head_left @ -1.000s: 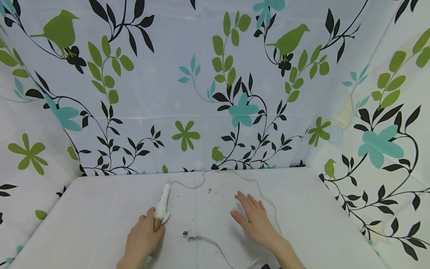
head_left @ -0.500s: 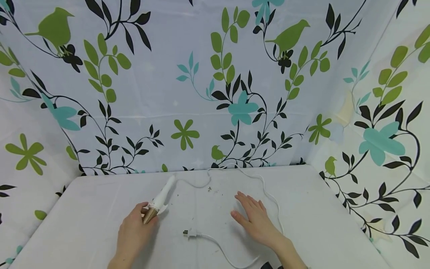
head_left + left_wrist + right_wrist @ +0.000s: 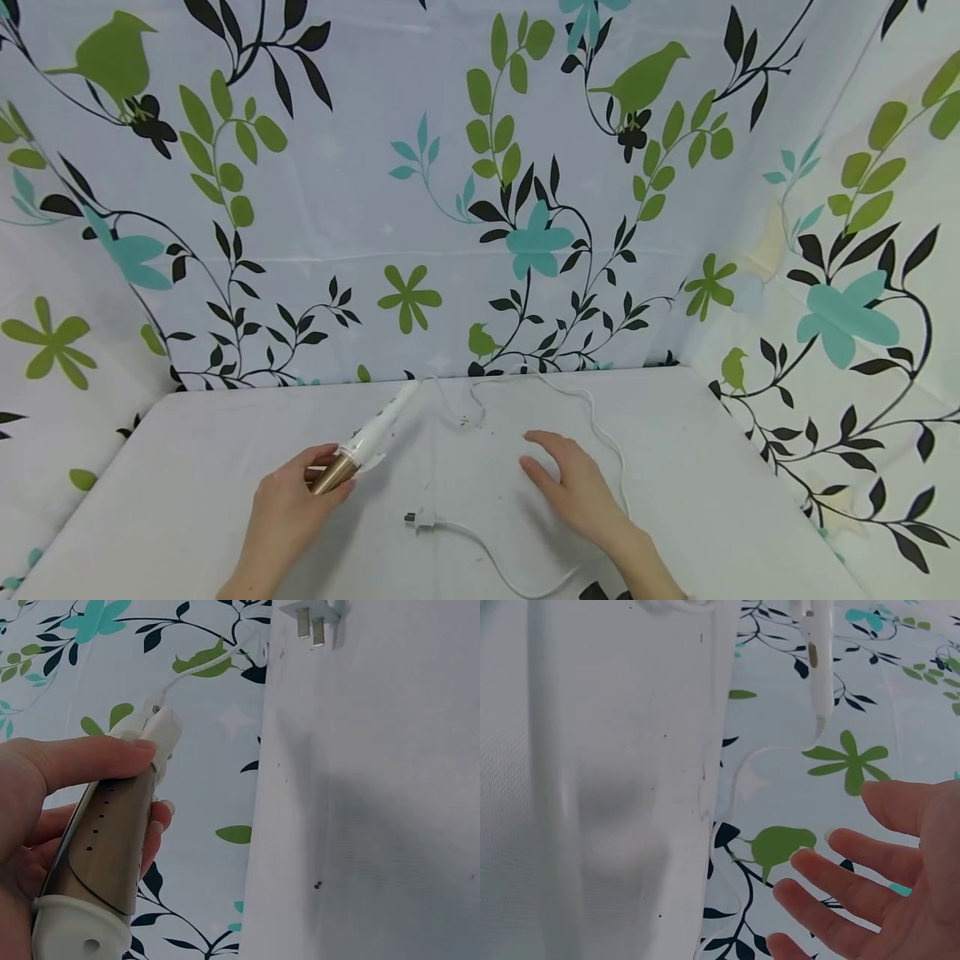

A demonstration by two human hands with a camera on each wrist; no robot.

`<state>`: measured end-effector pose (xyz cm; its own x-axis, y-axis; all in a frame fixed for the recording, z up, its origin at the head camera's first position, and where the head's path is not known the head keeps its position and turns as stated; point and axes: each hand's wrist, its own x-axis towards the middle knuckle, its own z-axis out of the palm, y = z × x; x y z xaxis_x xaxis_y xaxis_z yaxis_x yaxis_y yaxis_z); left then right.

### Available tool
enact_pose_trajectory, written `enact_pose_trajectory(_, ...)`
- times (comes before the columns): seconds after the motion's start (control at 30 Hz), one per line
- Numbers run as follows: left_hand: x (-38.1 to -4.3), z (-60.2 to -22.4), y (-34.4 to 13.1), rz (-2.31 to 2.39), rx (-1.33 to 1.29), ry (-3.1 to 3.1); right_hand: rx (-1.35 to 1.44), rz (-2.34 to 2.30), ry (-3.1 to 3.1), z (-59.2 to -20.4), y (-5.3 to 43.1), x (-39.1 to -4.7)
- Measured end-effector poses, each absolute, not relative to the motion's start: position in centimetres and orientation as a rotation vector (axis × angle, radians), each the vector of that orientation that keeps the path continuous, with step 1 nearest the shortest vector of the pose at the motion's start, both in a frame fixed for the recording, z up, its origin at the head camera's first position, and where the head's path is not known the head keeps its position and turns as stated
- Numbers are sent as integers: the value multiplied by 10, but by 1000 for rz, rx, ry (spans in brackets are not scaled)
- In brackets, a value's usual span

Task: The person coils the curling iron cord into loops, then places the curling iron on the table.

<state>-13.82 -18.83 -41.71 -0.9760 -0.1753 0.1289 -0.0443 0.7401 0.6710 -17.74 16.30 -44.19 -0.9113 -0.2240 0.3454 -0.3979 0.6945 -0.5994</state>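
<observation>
My left hand (image 3: 288, 500) holds a curling iron (image 3: 381, 432) by its gold-brown barrel, with the white handle slanting up and away to the right. In the left wrist view the thumb lies across the barrel (image 3: 112, 832) near the handle end, and fingers curl round beneath. A white tip cap (image 3: 81, 930) shows at the near end. My right hand (image 3: 581, 492) hovers over the table's right half, thumb and fingers spread apart, holding nothing. From the handle end runs a white cord (image 3: 600, 421), and its plug (image 3: 423, 520) lies between the two hands.
The white table (image 3: 225, 450) has small dark specks near its middle. Patterned cloth (image 3: 337, 183) with leaves and birds rises behind it and at both sides. A small black item (image 3: 592, 592) shows at the bottom edge, beside the right forearm.
The curling iron has been lifted and tilted, its handle swinging right, as my left hand shifted left. Part of the cord has moved along. My right hand's fingers have bent a little.
</observation>
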Motion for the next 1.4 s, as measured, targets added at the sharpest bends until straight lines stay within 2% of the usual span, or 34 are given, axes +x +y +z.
enact_pose_trajectory(0.3,-136,-398,-182,-1123,97,-2793,503,1028,-2568,-441,162,-177)
enact_pose_trajectory(0.73,-140,-390,-174,-1141,-81,-2820,536,1023,-2507,-446,159,-178)
enact_pose_trajectory(0.97,-141,-383,-171,-1238,-179,-2829,439,1052,-2562,-448,154,-177)
enact_pose_trajectory(1.23,-149,-380,-175,-1263,-421,-2817,450,981,-2570,-456,151,-177)
enact_pose_trajectory(1.4,-148,-379,-179,-1289,-456,-2824,451,925,-2577,-459,146,-178)
